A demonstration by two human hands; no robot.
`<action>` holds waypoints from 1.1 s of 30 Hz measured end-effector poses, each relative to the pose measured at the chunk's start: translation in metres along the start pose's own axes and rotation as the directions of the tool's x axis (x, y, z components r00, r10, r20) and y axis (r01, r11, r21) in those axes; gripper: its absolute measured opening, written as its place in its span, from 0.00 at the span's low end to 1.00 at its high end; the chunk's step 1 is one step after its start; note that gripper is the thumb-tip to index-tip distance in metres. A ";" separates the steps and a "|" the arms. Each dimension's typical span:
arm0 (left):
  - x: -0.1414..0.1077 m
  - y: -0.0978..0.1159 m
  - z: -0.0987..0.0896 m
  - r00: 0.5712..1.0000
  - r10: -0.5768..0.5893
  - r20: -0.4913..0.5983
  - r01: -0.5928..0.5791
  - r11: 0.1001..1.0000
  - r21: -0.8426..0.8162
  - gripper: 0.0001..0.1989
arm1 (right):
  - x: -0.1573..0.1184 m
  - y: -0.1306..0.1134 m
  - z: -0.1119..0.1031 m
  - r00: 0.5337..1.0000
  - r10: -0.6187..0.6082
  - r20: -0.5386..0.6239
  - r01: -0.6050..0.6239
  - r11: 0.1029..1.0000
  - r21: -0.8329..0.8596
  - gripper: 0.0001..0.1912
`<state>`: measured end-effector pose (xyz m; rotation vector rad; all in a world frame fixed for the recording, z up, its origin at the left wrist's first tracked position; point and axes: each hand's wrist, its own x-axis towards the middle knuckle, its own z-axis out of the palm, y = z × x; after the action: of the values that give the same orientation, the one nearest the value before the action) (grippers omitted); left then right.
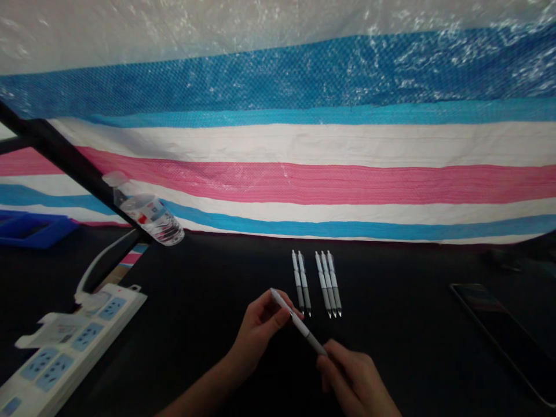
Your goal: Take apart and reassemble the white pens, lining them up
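Note:
A white pen with a grey grip (303, 326) is held slantwise between my two hands, above the black table. My left hand (259, 322) pinches its upper, white end between thumb and fingers. The lower, grey end sits in the closed fingers of my right hand (350, 370), which hide the tip. Beyond my hands, similar pens lie side by side with their tips toward me. Two of them form a left group (301, 282), and three form a right group (328, 284).
At the left lies a white power strip (87, 341) with a plug and cable. A clear plastic bottle (158, 223) stands by a dark metal bar (82, 168). A blue tray (39, 231) is far left, a phone (506, 341) at right. Striped sheeting (304, 185) hangs behind.

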<state>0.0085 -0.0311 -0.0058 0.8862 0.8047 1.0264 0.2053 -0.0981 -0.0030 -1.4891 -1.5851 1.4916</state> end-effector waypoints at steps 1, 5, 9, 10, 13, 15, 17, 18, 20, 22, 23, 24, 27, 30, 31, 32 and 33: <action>0.000 0.000 0.000 1.000 0.002 0.012 -0.001 1.000 -0.009 0.09 | 0.000 0.001 0.000 0.999 -0.030 -0.013 0.030 0.998 -0.048 0.34; -0.001 -0.003 0.002 0.998 0.024 0.057 -0.021 0.999 -0.036 0.08 | 0.002 0.004 0.003 0.980 0.158 0.124 -0.173 0.977 0.121 0.34; -0.001 -0.003 0.003 0.999 0.025 0.028 -0.025 0.999 -0.023 0.10 | 0.004 0.002 0.004 0.984 0.129 0.124 -0.146 0.979 0.143 0.33; -0.001 -0.002 0.003 1.000 0.021 0.013 -0.021 1.000 -0.010 0.11 | 0.004 0.000 0.003 0.991 0.076 0.108 -0.087 0.990 0.108 0.32; 0.000 0.003 0.005 0.999 0.013 -0.032 -0.013 1.000 0.018 0.27 | 0.003 -0.004 -0.001 0.994 -0.020 0.103 0.014 0.999 0.051 0.28; 0.001 0.005 0.005 0.999 0.013 -0.041 -0.011 0.999 0.033 0.33 | 0.002 -0.004 -0.002 0.995 0.003 0.101 -0.011 0.997 0.079 0.29; 0.002 0.006 0.005 0.999 0.007 -0.034 -0.005 0.999 0.051 0.31 | 0.003 -0.002 -0.002 0.995 0.036 0.090 -0.046 0.992 0.118 0.30; 0.002 0.006 0.006 1.000 0.002 -0.026 -0.001 0.998 0.057 0.29 | 0.003 -0.001 -0.001 0.996 0.041 0.084 -0.052 0.990 0.132 0.31; 0.003 0.005 0.006 1.000 -0.006 -0.015 0.007 0.998 0.064 0.25 | 0.003 0.001 0.000 0.996 0.043 0.083 -0.055 0.988 0.147 0.31; 0.003 0.004 0.006 1.000 -0.007 -0.015 0.008 0.998 0.067 0.23 | 0.003 0.002 0.001 0.996 0.043 0.080 -0.055 0.987 0.154 0.31; 0.003 0.004 0.006 1.000 -0.006 -0.021 0.008 0.997 0.071 0.24 | 0.003 0.002 0.001 0.996 0.044 0.076 -0.056 0.986 0.158 0.30; 0.003 0.005 0.007 1.000 -0.005 -0.031 0.008 0.997 0.074 0.25 | 0.003 0.002 0.002 0.996 0.045 0.072 -0.056 0.985 0.160 0.30; 0.002 0.007 0.008 0.998 -0.003 -0.069 0.008 0.997 0.073 0.30 | 0.003 0.002 0.001 0.997 0.041 0.066 -0.050 0.986 0.156 0.29; 0.002 0.008 0.009 0.996 -0.006 -0.090 0.013 0.996 0.084 0.28 | 0.004 0.002 0.000 0.998 0.033 0.061 -0.042 0.988 0.152 0.27; 0.002 0.009 0.009 0.996 -0.008 -0.094 0.017 0.996 0.088 0.26 | 0.004 0.002 0.000 0.998 0.033 0.058 -0.042 0.988 0.151 0.27; 0.002 0.008 0.008 0.995 -0.013 -0.100 0.022 0.996 0.090 0.26 | 0.004 0.002 0.000 0.998 0.034 0.056 -0.042 0.988 0.150 0.27; 0.003 0.008 0.008 0.994 -0.015 -0.110 0.025 0.996 0.088 0.26 | 0.005 0.001 0.000 0.998 0.034 0.056 -0.042 0.988 0.150 0.26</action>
<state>0.0133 -0.0284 0.0046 0.9017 0.9555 1.0343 0.2049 -0.0942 -0.0054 -1.4119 -1.4454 1.6474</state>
